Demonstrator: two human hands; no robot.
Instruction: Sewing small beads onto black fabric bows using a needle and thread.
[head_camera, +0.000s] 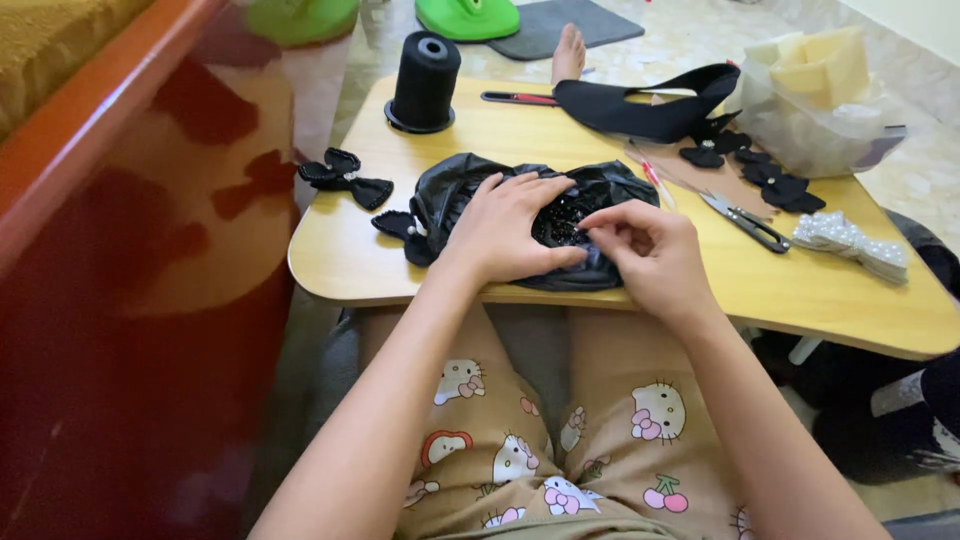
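On the low yellow wooden table (350, 265) over a pale marble floor, a black plastic bag (590, 190) of beads lies at the near edge. The left hand (505, 230) lies flat, fingers spread, holding it. The right hand (645, 250) pinches shut, seemingly picking a bead; this calls for fine fingertip control.

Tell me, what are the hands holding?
Left hand presses flat on the black bag. Right hand pinches something tiny at its opening; too small to tell what.

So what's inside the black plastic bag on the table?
Small black beads show in the bag; the left hand and right hand cover the rest.
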